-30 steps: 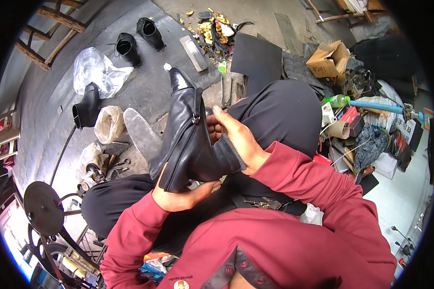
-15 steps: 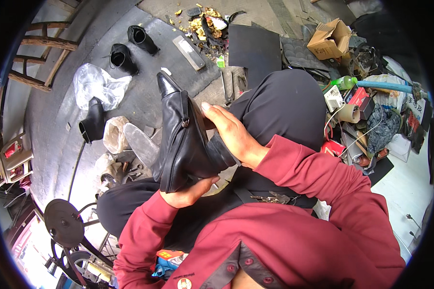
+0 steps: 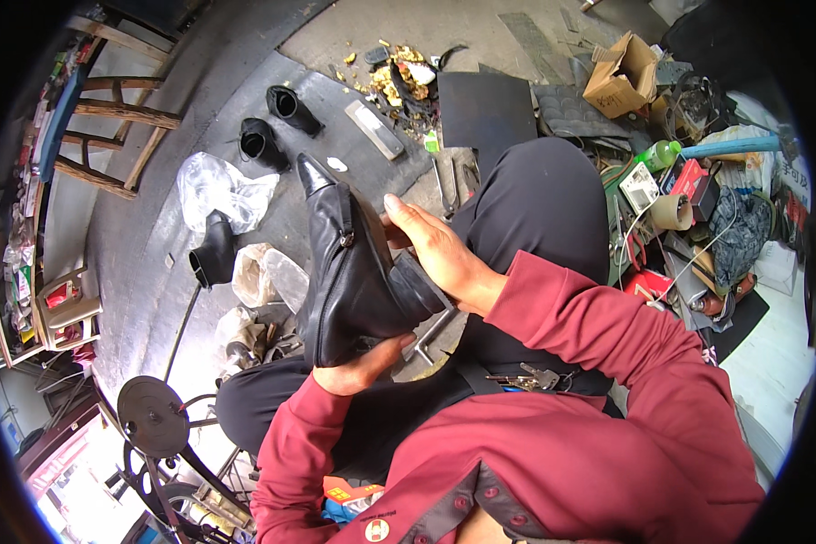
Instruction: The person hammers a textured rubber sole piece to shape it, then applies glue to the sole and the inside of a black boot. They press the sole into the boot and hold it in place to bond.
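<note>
A black leather ankle boot [image 3: 340, 281] with a pointed, shiny toe and a side zip is held above my lap, toe pointing away from me. My left hand [image 3: 358, 367] grips it from below at the shaft end, mostly hidden behind the leather. On the sole side, my right hand [image 3: 440, 254] holds the boot near its block heel, thumb up along the sole and fingers partly hidden. Just below the heel shows a bent metal rod [image 3: 423, 347]. A bunch of keys [image 3: 535, 377] lies at my waist.
Two black boots stand on a dark mat, the nearer one [image 3: 261, 145] beside a whetstone-like bar [image 3: 374, 129]. Another black boot [image 3: 213, 252] touches a clear plastic bag [image 3: 227, 195]. A wheeled iron machine [image 3: 154, 417] is at left; a cardboard box [image 3: 621, 77] and clutter lie right.
The view has shifted, so the floor items appear further right and lower. Both hands keep their grip on the boot, which stays in nearly the same pose.
</note>
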Demonstrator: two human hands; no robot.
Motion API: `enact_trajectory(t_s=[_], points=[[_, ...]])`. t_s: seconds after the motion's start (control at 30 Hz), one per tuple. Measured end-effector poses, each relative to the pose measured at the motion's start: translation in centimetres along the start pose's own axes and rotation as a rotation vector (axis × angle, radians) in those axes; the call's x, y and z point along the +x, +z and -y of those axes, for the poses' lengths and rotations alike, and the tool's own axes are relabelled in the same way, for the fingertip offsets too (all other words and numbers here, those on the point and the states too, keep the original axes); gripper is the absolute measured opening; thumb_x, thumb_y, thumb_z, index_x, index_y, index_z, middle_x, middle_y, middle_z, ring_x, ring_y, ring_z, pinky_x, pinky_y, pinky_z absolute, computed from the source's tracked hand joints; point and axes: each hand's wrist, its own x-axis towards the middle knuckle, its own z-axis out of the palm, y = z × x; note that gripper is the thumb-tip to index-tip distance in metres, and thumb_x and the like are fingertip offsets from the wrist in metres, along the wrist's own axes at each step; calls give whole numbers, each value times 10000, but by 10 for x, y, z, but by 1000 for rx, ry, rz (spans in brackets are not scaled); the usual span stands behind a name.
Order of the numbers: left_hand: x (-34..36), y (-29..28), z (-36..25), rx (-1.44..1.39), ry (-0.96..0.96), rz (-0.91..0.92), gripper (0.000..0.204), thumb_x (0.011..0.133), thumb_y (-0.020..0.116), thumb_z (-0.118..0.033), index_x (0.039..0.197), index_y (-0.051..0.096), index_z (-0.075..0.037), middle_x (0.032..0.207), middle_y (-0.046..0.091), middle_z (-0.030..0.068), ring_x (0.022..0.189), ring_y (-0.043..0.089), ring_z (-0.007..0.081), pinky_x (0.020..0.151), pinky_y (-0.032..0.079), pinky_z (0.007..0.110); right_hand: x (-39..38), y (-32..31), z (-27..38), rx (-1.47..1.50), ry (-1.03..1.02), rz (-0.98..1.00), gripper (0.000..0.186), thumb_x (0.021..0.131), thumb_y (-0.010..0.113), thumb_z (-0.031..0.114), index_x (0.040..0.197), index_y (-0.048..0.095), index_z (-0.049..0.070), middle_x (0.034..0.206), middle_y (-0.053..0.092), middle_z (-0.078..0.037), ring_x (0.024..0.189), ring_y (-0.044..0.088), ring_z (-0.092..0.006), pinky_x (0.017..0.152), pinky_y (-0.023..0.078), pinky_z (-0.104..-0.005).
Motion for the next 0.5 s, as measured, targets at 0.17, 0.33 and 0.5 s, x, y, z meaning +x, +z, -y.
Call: enact_trajectory(t_s=[0.17,0.33,0.5], points=[[-14,-28,-21,-226,42,-252,666,778,813,69,1404,586,49,1312,670,162,1216,644,255,1093,491,412,6,1,14,-72,-125,-37,512,1070,542,594,1195,659,112,1134,669,-11,1097,592,-126,985,393,-321],[-39,-83,-16,-524,492,-578,902,800,715,-98,1596,332,85,1536,515,306,1415,529,480,1229,364,624,65,-2,8,-128,-298,-35,341,1061,641,377,1209,639,70,1116,650,-15,1042,550,-110,939,410,-273],[-85,-104,-14,-540,334,-720,883,769,744,-73,1560,383,83,1490,562,287,1366,582,445,1185,440,585,159,-19,-38,-794,-333,-243,491,905,778,266,1275,643,-27,1163,698,-189,1097,688,-315,972,546,-414]])
